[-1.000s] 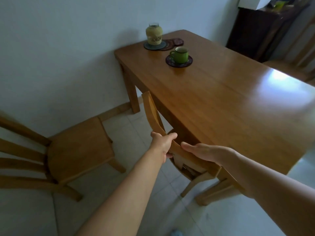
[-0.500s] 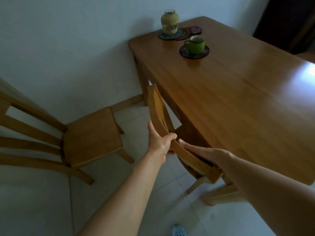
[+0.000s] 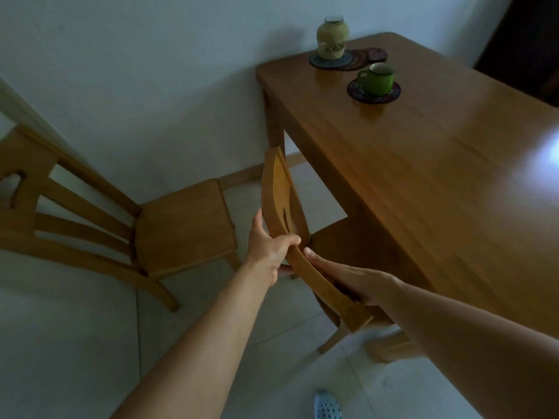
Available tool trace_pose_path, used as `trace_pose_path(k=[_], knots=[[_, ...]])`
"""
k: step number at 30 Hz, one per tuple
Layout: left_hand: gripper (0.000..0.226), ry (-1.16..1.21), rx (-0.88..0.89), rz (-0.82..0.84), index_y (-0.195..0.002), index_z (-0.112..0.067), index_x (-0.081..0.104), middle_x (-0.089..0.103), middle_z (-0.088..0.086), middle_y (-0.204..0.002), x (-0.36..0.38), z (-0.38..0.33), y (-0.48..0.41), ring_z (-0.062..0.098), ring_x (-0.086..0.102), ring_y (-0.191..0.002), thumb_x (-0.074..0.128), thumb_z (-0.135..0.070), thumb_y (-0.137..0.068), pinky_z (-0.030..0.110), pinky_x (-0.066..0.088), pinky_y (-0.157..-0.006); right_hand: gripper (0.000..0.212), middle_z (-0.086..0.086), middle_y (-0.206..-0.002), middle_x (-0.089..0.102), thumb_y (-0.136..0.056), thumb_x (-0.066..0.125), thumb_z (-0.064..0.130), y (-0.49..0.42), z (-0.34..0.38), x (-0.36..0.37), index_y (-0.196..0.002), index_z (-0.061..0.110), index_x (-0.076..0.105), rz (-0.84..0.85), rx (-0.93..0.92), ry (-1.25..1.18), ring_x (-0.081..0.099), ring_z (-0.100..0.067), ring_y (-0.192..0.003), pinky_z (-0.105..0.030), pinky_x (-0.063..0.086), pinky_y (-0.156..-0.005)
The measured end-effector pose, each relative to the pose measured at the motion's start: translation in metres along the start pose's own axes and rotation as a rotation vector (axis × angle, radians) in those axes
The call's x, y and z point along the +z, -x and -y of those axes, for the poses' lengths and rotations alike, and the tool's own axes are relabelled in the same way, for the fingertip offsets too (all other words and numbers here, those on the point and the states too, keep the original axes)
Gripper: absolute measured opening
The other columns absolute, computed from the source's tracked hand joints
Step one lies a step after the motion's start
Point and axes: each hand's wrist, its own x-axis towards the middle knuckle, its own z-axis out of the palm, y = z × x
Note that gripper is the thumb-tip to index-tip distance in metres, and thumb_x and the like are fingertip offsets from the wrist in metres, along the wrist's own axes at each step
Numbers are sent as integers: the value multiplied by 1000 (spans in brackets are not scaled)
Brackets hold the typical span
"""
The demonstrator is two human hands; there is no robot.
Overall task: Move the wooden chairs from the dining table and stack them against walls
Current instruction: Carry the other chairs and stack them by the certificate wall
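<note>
A wooden chair (image 3: 279, 195) stands at the near side of the dining table (image 3: 423, 164), its seat partly under the tabletop. My left hand (image 3: 270, 247) is closed around the curved top rail of its backrest. My right hand (image 3: 348, 276) grips the same rail lower down, nearer to me. A second wooden chair (image 3: 181, 228) stands to the left by the white wall, its slatted back toward the left edge of view.
On the table's far end sit a woven-covered jar (image 3: 332, 37) and a green mug (image 3: 376, 79), each on a dark coaster. A tiled floor lies below. A light blue slipper (image 3: 328, 405) shows at the bottom edge. A dark cabinet (image 3: 526, 43) stands at the far right.
The chair's backrest has come away from the table edge toward the left, showing more of its seat. My view has swung left and both hands keep their hold on the rail.
</note>
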Motion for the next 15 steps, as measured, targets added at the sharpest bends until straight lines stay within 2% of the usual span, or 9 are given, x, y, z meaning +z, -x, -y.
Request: trace_pose_path(k=[2, 5, 9, 11, 13, 15], knots=[[101, 6, -2, -7, -151, -42, 17, 42, 10, -148, -23, 5, 4, 37, 58, -115, 77, -5, -79, 54, 59, -75, 79, 2, -70, 60, -59, 42, 92, -5, 6, 24, -82, 19, 60, 24, 11, -13, 55, -9, -62, -19, 52, -57], [101, -1, -10, -12, -151, -42, 15, 39, 9, -150, -61, 13, 11, 34, 57, -113, 76, -5, -80, 51, 59, -74, 75, 6, -59, 60, -53, 44, 95, -16, 13, 63, -69, 24, 61, 16, -6, -41, 56, -6, -51, -20, 51, -56], [101, -16, -26, -31, -152, -43, 14, 29, 8, -156, -119, 27, 20, 37, 50, -125, 75, -6, -81, 58, 54, -86, 88, 9, -58, 66, -43, 48, 98, -38, 23, 116, -86, 22, 61, 21, -4, 6, 61, -3, -49, -20, 52, -53], [101, -21, -24, -35, -151, -44, 13, 29, 8, -156, -151, 34, 25, 35, 54, -119, 75, -7, -82, 55, 57, -80, 89, 10, -57, 68, -40, 48, 99, -47, 31, 146, -85, 24, 62, 26, 2, 22, 63, -3, -47, -21, 52, -53], [101, -15, -14, -40, -151, -45, 12, 31, 9, -156, -182, 42, 30, 28, 60, -105, 74, -6, -82, 50, 60, -73, 84, 10, -57, 68, -44, 47, 99, -55, 37, 176, -83, 27, 62, 38, -6, 24, 64, -3, -48, -23, 52, -54], [101, -11, -4, -45, -152, -44, 12, 30, 9, -156, -210, 51, 36, 26, 60, -103, 74, -4, -82, 51, 58, -79, 84, 11, -57, 70, -49, 45, 98, -60, 42, 206, -88, 27, 64, 40, 5, 17, 66, -3, -49, -23, 53, -52]])
